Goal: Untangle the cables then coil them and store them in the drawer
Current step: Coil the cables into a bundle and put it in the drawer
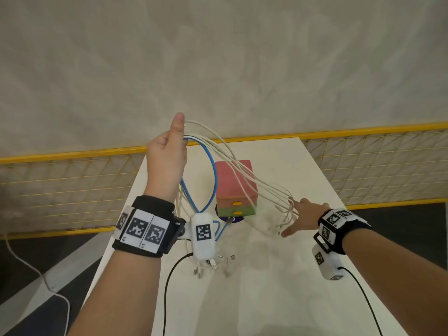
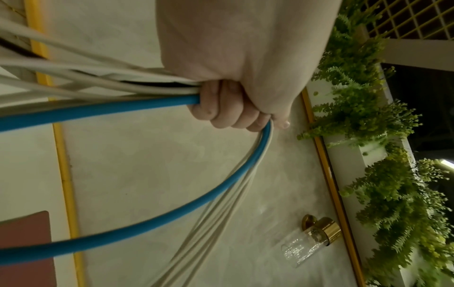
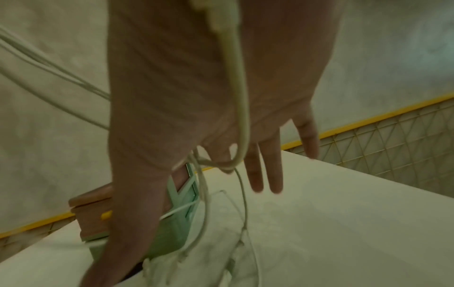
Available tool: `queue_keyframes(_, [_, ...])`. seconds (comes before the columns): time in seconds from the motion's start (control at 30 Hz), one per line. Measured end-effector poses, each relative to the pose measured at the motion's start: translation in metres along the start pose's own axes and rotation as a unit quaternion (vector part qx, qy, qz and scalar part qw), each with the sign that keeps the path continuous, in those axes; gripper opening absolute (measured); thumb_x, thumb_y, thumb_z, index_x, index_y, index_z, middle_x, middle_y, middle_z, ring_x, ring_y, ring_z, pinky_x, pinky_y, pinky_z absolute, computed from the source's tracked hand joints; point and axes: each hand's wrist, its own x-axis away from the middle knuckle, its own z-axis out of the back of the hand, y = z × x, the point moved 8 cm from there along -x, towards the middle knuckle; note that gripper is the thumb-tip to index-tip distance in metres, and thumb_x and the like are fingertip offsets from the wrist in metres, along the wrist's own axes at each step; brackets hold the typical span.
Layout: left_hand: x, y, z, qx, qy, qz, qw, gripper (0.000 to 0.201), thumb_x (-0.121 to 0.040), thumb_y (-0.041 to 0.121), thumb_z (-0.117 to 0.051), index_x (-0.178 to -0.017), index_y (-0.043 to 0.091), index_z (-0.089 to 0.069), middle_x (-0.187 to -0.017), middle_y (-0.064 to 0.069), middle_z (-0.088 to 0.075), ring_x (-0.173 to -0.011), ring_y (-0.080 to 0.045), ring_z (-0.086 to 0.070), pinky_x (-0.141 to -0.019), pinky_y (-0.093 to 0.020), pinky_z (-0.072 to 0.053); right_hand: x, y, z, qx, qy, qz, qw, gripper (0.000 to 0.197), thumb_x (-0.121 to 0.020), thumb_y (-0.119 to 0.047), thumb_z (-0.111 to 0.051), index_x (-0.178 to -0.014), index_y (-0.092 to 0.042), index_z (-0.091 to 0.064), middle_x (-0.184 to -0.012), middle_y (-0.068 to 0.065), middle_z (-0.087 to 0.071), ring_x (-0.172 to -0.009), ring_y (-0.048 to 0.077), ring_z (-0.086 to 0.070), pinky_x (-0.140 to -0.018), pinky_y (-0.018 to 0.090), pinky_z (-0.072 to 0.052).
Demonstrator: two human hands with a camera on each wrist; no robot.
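Note:
My left hand [image 1: 169,151] is raised above the table's left side and grips a bundle of several white cables [image 1: 232,161] and one blue cable [image 1: 213,170]; the left wrist view shows its fingers [image 2: 221,108] curled round the white cables [image 2: 98,85] and the blue cable [image 2: 123,108]. The cables loop down on both sides. My right hand [image 1: 294,218] is spread with straight fingers among the white strands to the right of the small drawer box [image 1: 236,187]. In the right wrist view white cables [image 3: 242,116] hang across the open right hand [image 3: 265,170].
The drawer box [image 3: 90,215] has a pink top, yellow handles [image 1: 237,203] and a green lower drawer, standing mid-table. Cable plugs [image 1: 213,263] dangle near the white table [image 1: 303,275] front. A yellow mesh railing [image 1: 72,180] runs behind the table. Black wrist-camera leads trail toward me.

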Motion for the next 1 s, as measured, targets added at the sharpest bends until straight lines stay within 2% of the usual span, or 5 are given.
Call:
queue_keyframes(0.37, [-0.008,-0.004,0.026,0.010,0.051,-0.001,0.999,0.058,-0.091,0.053,-0.055,-0.053,0.025,-0.023,-0.047,0.010,-0.020,-0.041,-0.009,-0.018,-0.038,-0.020,-0.018,0.005,-0.001,-0.022,-0.357,-0.093,0.056,0.928,0.106,-0.039,-0.087,-0.064,-0.113,-0.015,-0.042,-0.106,-0.003,-0.069,-0.102,0.006,-0.065,-0.076,0.032,-0.050])
queue_keyframes(0.5, [-0.013,-0.009,0.036,-0.005,0.068,0.004,0.998,0.058,-0.090,0.056,-0.055,-0.052,0.025,-0.023,-0.048,0.008,-0.021,-0.042,-0.010,-0.020,-0.041,-0.022,-0.020,0.005,0.006,-0.025,-0.454,-0.063,0.062,0.887,0.056,-0.082,-0.063,-0.051,-0.102,-0.011,-0.055,-0.104,-0.002,-0.073,-0.101,0.011,-0.068,-0.081,0.036,-0.053])
queue_keyframes(0.67, [-0.013,-0.013,0.033,-0.016,0.067,0.002,0.998,0.061,-0.091,0.056,-0.054,-0.046,0.027,-0.024,-0.046,0.008,-0.019,-0.040,-0.010,-0.022,-0.044,-0.022,-0.025,0.002,0.016,-0.025,-0.411,-0.002,0.028,0.911,0.044,-0.098,-0.043,-0.039,-0.078,-0.007,-0.055,-0.070,0.009,-0.074,-0.061,0.026,-0.070,-0.047,0.024,-0.043])
queue_keyframes(0.77, [-0.010,-0.017,0.017,-0.038,0.023,-0.004,0.999,0.064,-0.089,0.058,-0.054,-0.044,0.025,-0.023,-0.046,0.007,-0.020,-0.043,-0.013,-0.021,-0.044,-0.023,-0.023,0.001,0.005,-0.017,-0.330,0.009,0.052,0.943,0.021,-0.093,-0.022,-0.053,-0.112,-0.016,-0.049,-0.074,0.007,-0.062,-0.048,0.019,-0.056,-0.044,0.023,-0.043])
queue_keyframes(1.0, [0.001,-0.022,-0.031,-0.082,-0.086,-0.033,0.992,0.062,-0.083,0.064,-0.054,-0.046,0.025,-0.024,-0.049,0.002,-0.020,-0.048,-0.016,-0.023,-0.055,-0.031,-0.026,0.053,-0.106,0.090,-0.398,0.130,0.296,0.858,0.095,-0.082,-0.026,-0.070,-0.150,-0.030,-0.004,-0.141,-0.003,-0.032,-0.133,0.008,-0.031,-0.104,0.015,-0.025])
